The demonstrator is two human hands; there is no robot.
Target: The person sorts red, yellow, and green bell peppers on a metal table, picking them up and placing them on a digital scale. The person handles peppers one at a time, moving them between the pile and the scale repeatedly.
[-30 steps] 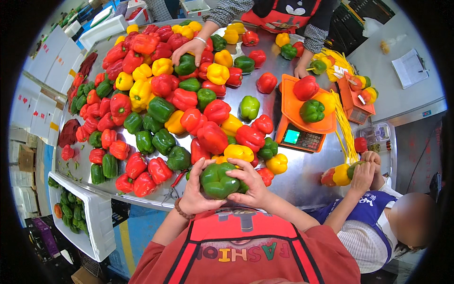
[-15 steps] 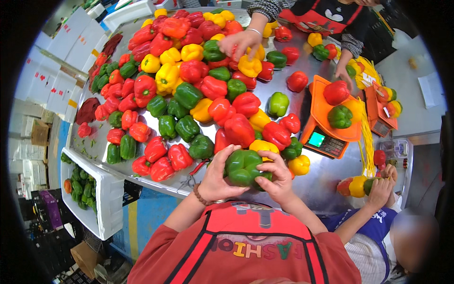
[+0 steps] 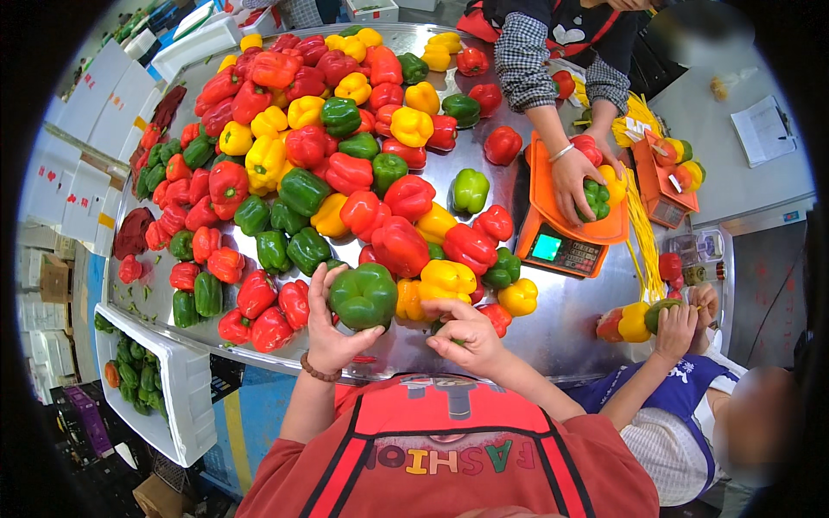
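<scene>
My left hand (image 3: 326, 332) is closed around a large green bell pepper (image 3: 363, 296), fingers on its far left side and thumb beneath. It is held up over the near edge of the pepper pile. My right hand (image 3: 471, 339), apart from that pepper, has its fingers curled beside a yellow bell pepper (image 3: 447, 281). A bit of dark green shows between its thumb and fingers; what it belongs to is mostly hidden. A red bell pepper (image 3: 401, 246) lies just beyond both hands.
A metal table (image 3: 553, 345) carries heaped red, yellow and green peppers. At right stands an orange scale (image 3: 537, 203), where a co-worker's hands (image 3: 574, 177) hold peppers. Another person's hands (image 3: 682, 324) hold a row of peppers. A white foam box (image 3: 194, 406) sits at left.
My right hand has come off the green bell pepper, which my left hand now holds farther left. The co-worker across the table has brought both hands to the peppers on the scale.
</scene>
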